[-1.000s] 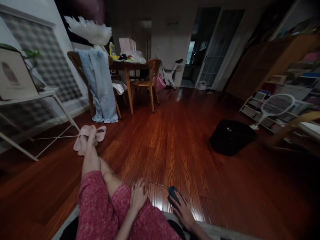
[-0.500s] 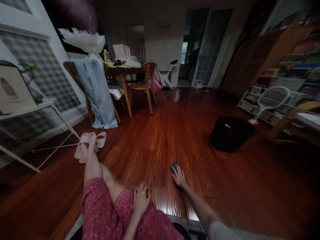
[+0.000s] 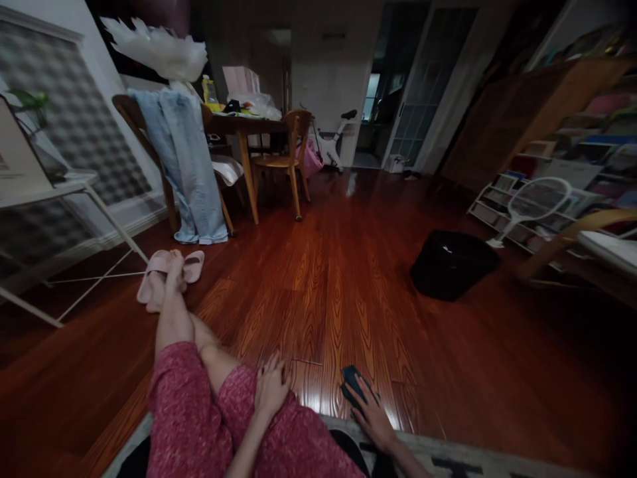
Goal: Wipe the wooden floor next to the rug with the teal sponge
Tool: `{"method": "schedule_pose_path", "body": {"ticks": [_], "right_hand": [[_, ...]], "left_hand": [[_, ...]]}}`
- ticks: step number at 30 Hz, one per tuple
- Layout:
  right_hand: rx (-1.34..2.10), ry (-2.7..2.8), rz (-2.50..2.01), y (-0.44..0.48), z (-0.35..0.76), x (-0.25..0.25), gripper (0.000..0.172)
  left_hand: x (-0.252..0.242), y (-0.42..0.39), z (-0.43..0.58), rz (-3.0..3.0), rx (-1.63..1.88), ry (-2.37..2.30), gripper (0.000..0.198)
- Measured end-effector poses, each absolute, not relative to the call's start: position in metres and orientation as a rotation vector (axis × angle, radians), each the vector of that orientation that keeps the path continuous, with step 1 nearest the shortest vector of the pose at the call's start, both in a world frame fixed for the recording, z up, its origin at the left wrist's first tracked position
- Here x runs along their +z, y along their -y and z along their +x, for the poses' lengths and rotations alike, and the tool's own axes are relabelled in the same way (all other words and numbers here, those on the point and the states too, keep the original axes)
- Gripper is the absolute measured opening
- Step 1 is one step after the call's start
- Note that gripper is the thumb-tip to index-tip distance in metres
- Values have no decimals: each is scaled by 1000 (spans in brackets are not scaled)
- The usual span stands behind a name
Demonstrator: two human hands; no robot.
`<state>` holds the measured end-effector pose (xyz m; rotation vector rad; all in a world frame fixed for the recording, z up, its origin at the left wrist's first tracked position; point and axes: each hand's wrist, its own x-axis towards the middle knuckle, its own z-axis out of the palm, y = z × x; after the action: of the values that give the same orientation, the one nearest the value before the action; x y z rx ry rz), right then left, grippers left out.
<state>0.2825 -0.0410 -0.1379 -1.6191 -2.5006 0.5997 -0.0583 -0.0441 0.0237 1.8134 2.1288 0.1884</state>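
My right hand [image 3: 371, 413] is low and right of centre, beside my lap. Its fingers lie over a small dark blue-green flat object [image 3: 352, 384], partly covered by them, so its kind cannot be made out. My left hand [image 3: 273, 386] rests open on my thigh, fingers flat on the red patterned shorts [image 3: 239, 418], holding nothing. My legs stretch to the left, crossed near the pink slippers [image 3: 193, 265].
A black bin [image 3: 450, 265] stands on the wooden floor [image 3: 308, 299] at right, near a white racket-shaped item [image 3: 540, 199]. Jeans [image 3: 192, 172] hang over a chair at left, by a wooden table [image 3: 243, 126]. A white-legged stand [image 3: 112, 222] is at far left.
My right hand has drawn back closer to my body with the dark object. My left hand stays on my thigh. The whole view has shifted slightly.
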Motion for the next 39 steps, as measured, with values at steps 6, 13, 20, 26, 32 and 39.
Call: {"method": "schedule_pose_path", "body": {"ticks": [6,13,20,26,32,39], "right_hand": [[497,2421,-1802,-36,264,-118,55],[488,2259,-2102,-131,223,-94,58],[429,2362,-1897,-65,242,-122,56],[392,2380,-1756,40,274,-149,55],[378,2308,-1851,17,269,-144,55],[472,2215,-2095,-100,238,-111,59]], "left_hand": [[27,44,-60,1829,130,-2119,45],[29,42,-58,1782,119,-2136,48],[24,39,-57,1787,94,-2141,48],[22,41,-60,1838,107,-2141,46],[26,43,-61,1812,66,-2123,48],[27,42,-59,1794,67,-2126,49]]}}
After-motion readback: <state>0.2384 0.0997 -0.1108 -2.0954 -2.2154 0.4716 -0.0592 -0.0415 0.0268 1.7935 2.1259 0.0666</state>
